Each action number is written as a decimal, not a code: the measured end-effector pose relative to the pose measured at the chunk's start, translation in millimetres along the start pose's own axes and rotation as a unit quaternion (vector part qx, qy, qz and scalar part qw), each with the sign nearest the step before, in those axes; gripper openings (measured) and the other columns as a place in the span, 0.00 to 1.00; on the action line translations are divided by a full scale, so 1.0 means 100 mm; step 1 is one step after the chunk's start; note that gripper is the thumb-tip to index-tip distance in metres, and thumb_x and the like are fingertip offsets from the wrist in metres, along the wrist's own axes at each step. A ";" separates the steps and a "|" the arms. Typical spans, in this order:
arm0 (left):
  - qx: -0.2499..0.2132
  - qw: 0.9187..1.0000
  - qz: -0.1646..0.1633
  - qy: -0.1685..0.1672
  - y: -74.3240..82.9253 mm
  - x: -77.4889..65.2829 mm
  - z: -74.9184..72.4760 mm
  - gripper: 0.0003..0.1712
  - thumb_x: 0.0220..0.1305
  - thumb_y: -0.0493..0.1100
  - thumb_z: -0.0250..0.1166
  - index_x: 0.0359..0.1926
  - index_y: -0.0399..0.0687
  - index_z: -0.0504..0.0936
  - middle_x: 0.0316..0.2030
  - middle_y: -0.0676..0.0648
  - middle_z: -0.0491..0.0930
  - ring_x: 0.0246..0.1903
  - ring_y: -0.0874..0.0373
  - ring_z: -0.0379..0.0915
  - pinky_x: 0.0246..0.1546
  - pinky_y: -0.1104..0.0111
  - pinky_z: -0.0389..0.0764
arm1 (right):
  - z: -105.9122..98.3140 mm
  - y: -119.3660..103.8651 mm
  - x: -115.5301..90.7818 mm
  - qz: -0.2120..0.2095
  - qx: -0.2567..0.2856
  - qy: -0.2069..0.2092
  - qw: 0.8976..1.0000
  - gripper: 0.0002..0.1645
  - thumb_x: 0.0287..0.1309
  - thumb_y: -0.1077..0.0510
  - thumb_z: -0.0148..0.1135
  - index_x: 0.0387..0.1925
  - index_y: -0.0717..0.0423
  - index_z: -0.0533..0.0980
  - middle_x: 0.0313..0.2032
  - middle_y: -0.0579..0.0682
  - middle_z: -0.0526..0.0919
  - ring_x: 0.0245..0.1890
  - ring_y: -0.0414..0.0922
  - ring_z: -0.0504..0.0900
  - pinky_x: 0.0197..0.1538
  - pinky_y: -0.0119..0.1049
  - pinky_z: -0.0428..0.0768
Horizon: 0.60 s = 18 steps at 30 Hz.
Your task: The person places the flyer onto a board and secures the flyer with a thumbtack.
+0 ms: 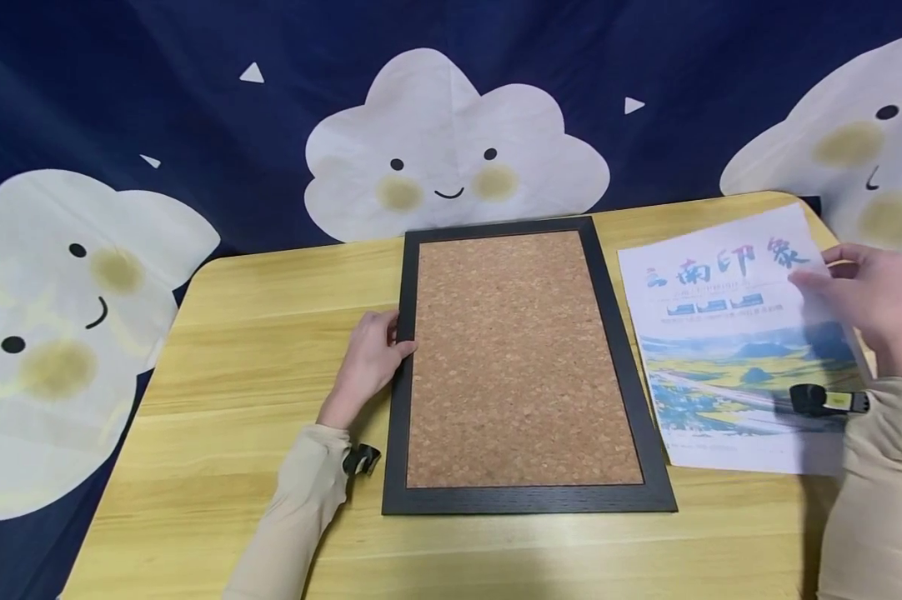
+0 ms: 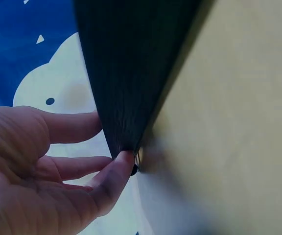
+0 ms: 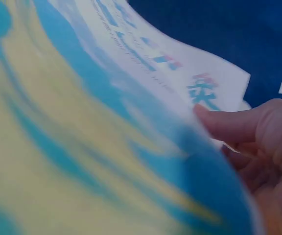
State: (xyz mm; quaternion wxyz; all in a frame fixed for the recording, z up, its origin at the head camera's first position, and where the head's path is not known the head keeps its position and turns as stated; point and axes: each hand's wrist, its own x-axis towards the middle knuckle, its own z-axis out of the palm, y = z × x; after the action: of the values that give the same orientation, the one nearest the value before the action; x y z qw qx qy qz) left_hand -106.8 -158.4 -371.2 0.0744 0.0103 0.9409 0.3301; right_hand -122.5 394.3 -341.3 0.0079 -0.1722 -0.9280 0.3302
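Observation:
A black-rimmed cork board lies on the wooden table in the head view. My left hand holds the left side of its frame, thumb on top at the edge; in the left wrist view the thumb and fingers touch the dark frame. At the right, my right hand pinches the right edge of a printed poster, its thumb on the printed face. The poster bears large Chinese characters above a coloured landscape. In the right wrist view the sheet bends in front of the fingers, partly hiding them.
The yellow wooden table extends left of and in front of the board. Behind it hangs a dark blue cloth with white smiling clouds. Dark straps with small devices sit on both wrists.

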 end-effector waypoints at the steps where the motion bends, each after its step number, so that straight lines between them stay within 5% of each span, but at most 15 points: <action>1: -0.004 1.000 -0.002 -0.004 0.00 0.00 0.00 0.22 0.71 0.37 0.67 0.62 0.31 0.77 0.46 0.36 0.74 0.46 0.44 0.67 0.46 0.56 0.70 | -0.01 -0.03 -0.01 0.004 0.025 0.010 1.000 0.21 0.71 0.52 0.61 0.49 0.69 0.73 0.22 0.39 0.79 0.21 0.35 0.74 0.24 0.29 0.73; 3: -0.017 1.000 -0.010 -0.013 -0.01 0.02 -0.01 0.27 0.71 0.37 0.67 0.67 0.31 0.75 0.51 0.35 0.75 0.48 0.44 0.70 0.50 0.54 0.73 | -0.03 -0.10 -0.03 0.022 0.080 0.023 0.996 0.13 0.71 0.51 0.62 0.44 0.57 0.76 0.20 0.24 0.71 0.19 0.29 0.73 0.23 0.26 0.74; 5: -0.028 0.999 -0.016 -0.021 -0.02 0.02 -0.02 0.31 0.71 0.37 0.67 0.70 0.31 0.71 0.55 0.34 0.75 0.51 0.43 0.71 0.54 0.53 0.74 | -0.05 -0.17 -0.06 0.041 0.150 0.038 0.987 0.03 0.70 0.53 0.65 0.38 0.45 0.78 0.20 0.21 0.72 0.18 0.28 0.74 0.23 0.23 0.75; 8: -0.034 0.999 -0.015 -0.028 -0.02 0.03 -0.03 0.30 0.71 0.37 0.67 0.70 0.32 0.72 0.56 0.34 0.75 0.53 0.43 0.71 0.56 0.52 0.74 | -0.08 -0.27 -0.09 0.058 0.269 0.063 0.959 0.13 0.67 0.58 0.67 0.32 0.33 0.79 0.21 0.23 0.78 0.18 0.26 0.77 0.21 0.22 0.76; 12: -0.036 0.999 -0.008 -0.028 -0.02 0.04 -0.03 0.27 0.70 0.36 0.67 0.67 0.33 0.75 0.53 0.35 0.75 0.52 0.44 0.69 0.56 0.52 0.72 | -0.09 -0.37 -0.14 0.052 0.393 0.093 0.913 0.12 0.65 0.64 0.69 0.33 0.40 0.80 0.23 0.28 0.83 0.19 0.27 0.81 0.21 0.22 0.76; 18: -0.040 0.999 -0.011 -0.030 -0.02 0.04 -0.04 0.28 0.70 0.36 0.66 0.68 0.32 0.74 0.55 0.35 0.74 0.53 0.44 0.68 0.56 0.52 0.72 | -0.08 -0.53 -0.23 0.063 0.507 0.117 0.852 0.13 0.61 0.65 0.74 0.38 0.47 0.77 0.29 0.32 0.87 0.25 0.28 0.85 0.25 0.21 0.78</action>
State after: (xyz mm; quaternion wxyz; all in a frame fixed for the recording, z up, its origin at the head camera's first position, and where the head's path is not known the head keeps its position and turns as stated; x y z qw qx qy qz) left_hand -111.1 -161.8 -370.1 0.1068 0.0066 0.9246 0.3657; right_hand -116.6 353.2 -300.4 0.1820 -0.2401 -0.6113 0.7318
